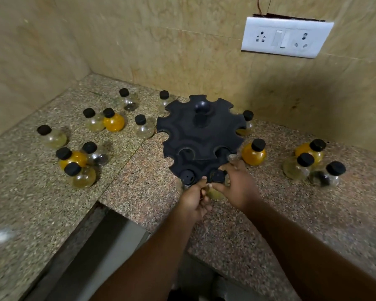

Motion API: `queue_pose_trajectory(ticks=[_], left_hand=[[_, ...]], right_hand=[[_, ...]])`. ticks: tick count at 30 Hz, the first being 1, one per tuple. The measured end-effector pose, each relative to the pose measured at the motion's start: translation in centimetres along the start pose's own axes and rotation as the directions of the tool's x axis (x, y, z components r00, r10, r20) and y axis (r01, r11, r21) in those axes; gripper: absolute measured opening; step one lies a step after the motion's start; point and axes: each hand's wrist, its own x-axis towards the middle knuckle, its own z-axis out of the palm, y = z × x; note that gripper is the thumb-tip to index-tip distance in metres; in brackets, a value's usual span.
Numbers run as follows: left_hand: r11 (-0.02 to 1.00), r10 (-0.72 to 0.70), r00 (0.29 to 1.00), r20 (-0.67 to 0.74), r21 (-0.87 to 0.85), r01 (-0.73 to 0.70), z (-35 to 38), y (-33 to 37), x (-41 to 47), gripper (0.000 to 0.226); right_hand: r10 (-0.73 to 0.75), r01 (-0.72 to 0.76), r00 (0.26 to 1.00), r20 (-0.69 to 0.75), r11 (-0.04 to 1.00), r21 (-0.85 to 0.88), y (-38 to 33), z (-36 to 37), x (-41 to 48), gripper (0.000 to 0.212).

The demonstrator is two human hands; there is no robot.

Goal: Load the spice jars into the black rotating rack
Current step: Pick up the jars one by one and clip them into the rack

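We are seating a jar [218, 176] in a near notch of the rack [201, 137]: right hand [237, 187] grips its neck, left hand [193, 199] pinches the rack edge. Next, push it home; many jars wait on the worktop [139, 192].

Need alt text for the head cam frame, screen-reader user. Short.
Both hands meet at the near edge of a black rotating rack on a granite counter: the right hand grips a black-capped spice jar at a rim slot, the left hand beside it. Loose black-capped jars, some yellow-filled, stand left and right of the rack.
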Motion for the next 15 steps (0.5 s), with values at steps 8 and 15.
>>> queue_pose_trajectory(ticks=[8, 15], left_hand=[[1.000, -0.013, 1.000, 0.024, -0.014, 0.013, 0.4, 1.0, -0.5, 0.036], [0.958, 0.268, 0.929, -0.256, -0.027, -0.284, 3.2, -2.3, -1.2, 0.020]], right_hand=[[-0.011, 0.012, 1.000, -0.016, 1.000, 0.025, -0.4, -0.7, 1.7, 0.057], [-0.058, 0.054, 0.997, 0.041, 0.996, 0.076, 0.9, -1.2, 1.7, 0.057]])
